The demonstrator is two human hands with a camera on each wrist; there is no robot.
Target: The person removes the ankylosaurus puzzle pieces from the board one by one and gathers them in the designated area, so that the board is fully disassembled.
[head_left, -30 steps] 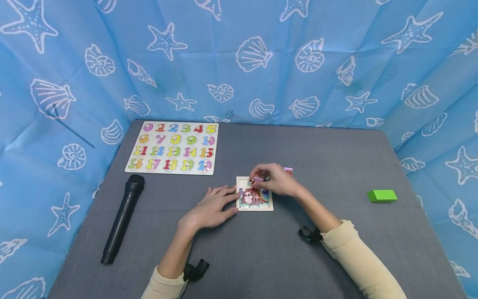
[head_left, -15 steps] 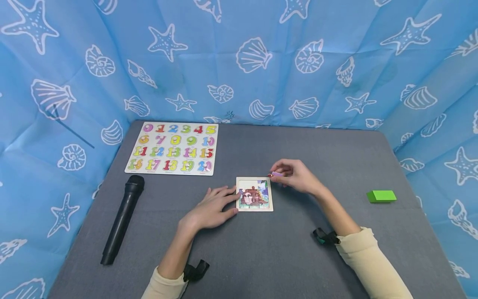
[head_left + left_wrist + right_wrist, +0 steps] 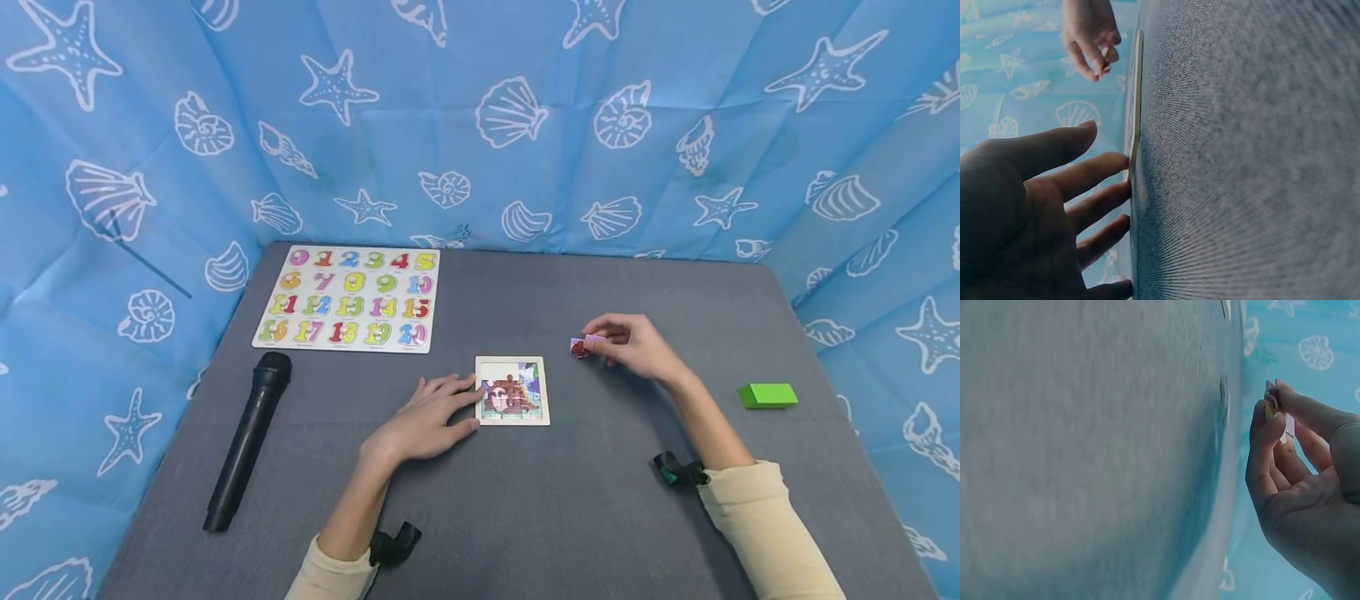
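My left hand (image 3: 423,421) lies with its fingers extended, the fingertips at the left edge of a small square wooden jigsaw puzzle (image 3: 513,421). A picture with reddish-brown hair fills much of the puzzle's tray; its upper left part shows bare wood. Off to the right, my right hand (image 3: 633,346) pinches a jigsaw piece (image 3: 1272,400) with a purple edge between thumb and fingers. Another jigsaw piece (image 3: 577,347), purple and red, lies on the table right by those fingertips. In the left wrist view, the puzzle's frame (image 3: 1137,100) appears edge-on beside the fingertips.
A number board (image 3: 341,321) with colourful numerals lies at the back left of the grey table (image 3: 570,508). A black microphone (image 3: 247,442) rests on the left side. On the right lies a green block (image 3: 768,396). A blue shell-patterned curtain (image 3: 562,183) surrounds the back and sides.
My right hand has moved from over the puzzle rightward to the loose piece on the table, still pinching its jigsaw piece. The left hand has stayed at the puzzle's edge.
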